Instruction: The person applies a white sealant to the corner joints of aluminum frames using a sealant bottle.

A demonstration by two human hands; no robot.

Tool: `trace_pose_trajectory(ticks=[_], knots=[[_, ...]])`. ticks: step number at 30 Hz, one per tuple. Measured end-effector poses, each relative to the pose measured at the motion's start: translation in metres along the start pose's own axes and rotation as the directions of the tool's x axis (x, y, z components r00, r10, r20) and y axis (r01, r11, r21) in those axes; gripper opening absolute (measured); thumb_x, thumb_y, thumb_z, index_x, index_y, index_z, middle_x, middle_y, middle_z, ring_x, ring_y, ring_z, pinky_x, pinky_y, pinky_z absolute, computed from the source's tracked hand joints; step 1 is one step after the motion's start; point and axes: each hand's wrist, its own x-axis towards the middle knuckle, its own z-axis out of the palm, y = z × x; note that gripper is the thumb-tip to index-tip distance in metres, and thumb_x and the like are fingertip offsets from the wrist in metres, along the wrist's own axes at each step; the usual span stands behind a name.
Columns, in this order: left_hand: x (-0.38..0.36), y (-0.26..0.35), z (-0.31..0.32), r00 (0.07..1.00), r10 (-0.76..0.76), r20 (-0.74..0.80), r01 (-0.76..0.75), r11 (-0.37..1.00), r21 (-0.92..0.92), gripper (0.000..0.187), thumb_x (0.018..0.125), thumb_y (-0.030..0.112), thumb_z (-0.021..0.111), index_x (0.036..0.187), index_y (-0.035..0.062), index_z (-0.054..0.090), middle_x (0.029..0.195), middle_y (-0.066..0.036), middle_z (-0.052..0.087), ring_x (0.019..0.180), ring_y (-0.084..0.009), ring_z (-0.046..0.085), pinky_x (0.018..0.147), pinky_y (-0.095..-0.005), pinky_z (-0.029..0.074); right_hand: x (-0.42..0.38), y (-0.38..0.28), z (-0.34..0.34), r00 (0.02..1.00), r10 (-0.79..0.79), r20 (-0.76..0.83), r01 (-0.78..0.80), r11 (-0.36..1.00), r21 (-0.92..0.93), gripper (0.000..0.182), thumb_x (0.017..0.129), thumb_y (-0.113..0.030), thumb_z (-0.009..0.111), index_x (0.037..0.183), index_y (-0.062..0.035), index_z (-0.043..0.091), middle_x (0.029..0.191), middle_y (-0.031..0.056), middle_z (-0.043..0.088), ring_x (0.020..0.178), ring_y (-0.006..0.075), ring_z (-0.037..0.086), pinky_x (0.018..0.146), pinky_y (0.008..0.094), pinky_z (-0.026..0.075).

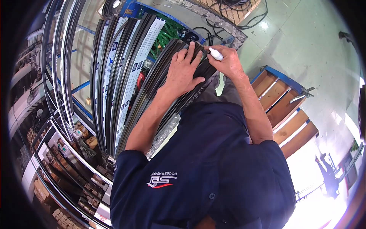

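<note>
Several long dark profiles (155,82) lie side by side in front of me, their ends toward the top centre. My left hand (184,72) rests flat on them near those ends, fingers spread. Just to its right, my right hand (228,63) is closed around a small white bottle or marker (216,54), held at the edge of the profile ends. The tip of the white object and what it touches are too small to tell.
More profiles with white printed film (131,74) stand to the left. Behind them is a blue crate with green strips (163,36). A wooden slatted stand with a blue frame (284,100) is at the right. Cables (251,26) lie at the top. Metal racks fill the left side.
</note>
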Motion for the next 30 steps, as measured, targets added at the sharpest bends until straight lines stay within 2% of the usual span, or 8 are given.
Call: trace_pose_trajectory(ticks=[3,6,9,16,19,24,28,30], knots=[[0.001,0.006,0.005,0.999,-0.034,-0.022,0.035,0.999,0.031,0.089,0.077,0.041,0.087,0.151,0.0038,0.052,0.165,-0.025,0.036,0.134,-0.0403,0.047,0.113,-0.0499,0.038,0.0,0.001,0.001,0.999,0.053,-0.003,-0.053,0.999,-0.01,0.032,0.083,-0.015,0.078,0.111,-0.0006,0.077,0.098,0.0187,0.077,0.084,0.0321,0.076,0.079,0.0396,0.06],[0.0,0.009,0.006,0.998,-0.066,-0.02,0.066,0.997,0.03,0.087,0.078,0.04,0.086,0.151,0.0045,0.053,0.165,-0.024,0.036,0.134,-0.0395,0.047,0.113,-0.0495,0.038,0.006,0.0,0.011,0.977,0.199,-0.08,-0.188,0.973,0.131,0.035,0.084,-0.02,0.08,0.113,-0.0008,0.076,0.098,0.0179,0.077,0.084,0.0308,0.076,0.078,0.0398,0.059],[0.0,0.012,0.005,0.997,-0.076,-0.028,0.077,0.996,0.034,0.086,0.079,0.04,0.086,0.15,0.0048,0.053,0.165,-0.024,0.036,0.134,-0.0394,0.047,0.113,-0.0501,0.037,0.015,0.004,0.016,0.953,0.292,-0.076,-0.285,0.954,0.094,0.037,0.083,-0.024,0.082,0.112,-0.0015,0.076,0.096,0.0176,0.078,0.085,0.0295,0.076,0.079,0.0408,0.059],[0.0,0.014,0.007,0.996,-0.088,-0.029,0.089,0.995,0.034,0.083,0.081,0.041,0.084,0.15,0.0043,0.054,0.165,-0.024,0.036,0.135,-0.0403,0.045,0.114,-0.0515,0.036,0.019,-0.002,0.015,0.919,0.393,0.03,-0.393,0.91,0.134,0.034,0.083,-0.027,0.08,0.106,-0.0022,0.076,0.093,0.0179,0.077,0.084,0.0294,0.075,0.081,0.0402,0.058],[0.001,0.013,0.009,0.996,-0.079,-0.034,0.08,0.996,0.044,0.083,0.083,0.044,0.082,0.15,0.0042,0.054,0.165,-0.024,0.036,0.135,-0.0409,0.045,0.113,-0.0523,0.035,0.021,0.0,0.015,0.919,0.391,0.058,-0.395,0.905,0.16,0.03,0.086,-0.024,0.081,0.104,-0.0007,0.073,0.082,0.006,0.07,0.07,0.0122,0.063,0.065,0.0313,0.052],[0.0,0.012,0.012,0.996,-0.069,-0.051,0.072,0.996,0.056,0.083,0.083,0.048,0.08,0.149,0.0037,0.055,0.165,-0.025,0.036,0.135,-0.0417,0.045,0.113,-0.0533,0.035,0.024,0.003,0.013,0.913,0.401,0.081,-0.409,0.891,0.196,0.031,0.085,-0.025,0.081,0.102,-0.0011,0.072,0.079,0.0046,0.068,0.067,0.0109,0.061,0.061,0.0299,0.05],[0.0,0.013,0.01,0.995,-0.079,-0.06,0.081,0.996,0.041,0.083,0.081,0.045,0.082,0.147,0.0028,0.056,0.164,-0.025,0.037,0.134,-0.0409,0.046,0.113,-0.0531,0.035,0.025,0.009,0.016,0.928,0.366,0.074,-0.373,0.905,0.203,0.031,0.085,-0.026,0.081,0.101,-0.0015,0.072,0.079,0.004,0.068,0.067,0.0108,0.06,0.061,0.0298,0.05],[0.001,0.014,0.011,0.993,-0.079,-0.09,0.081,0.997,0.019,0.083,0.076,0.04,0.087,0.145,0.0015,0.059,0.162,-0.025,0.039,0.133,-0.0396,0.047,0.113,-0.0529,0.035,0.027,0.009,0.014,0.907,0.407,0.105,-0.42,0.889,0.184,0.035,0.081,-0.027,0.081,0.103,-0.0008,0.074,0.087,0.011,0.073,0.078,0.019,0.068,0.074,0.0347,0.054]])
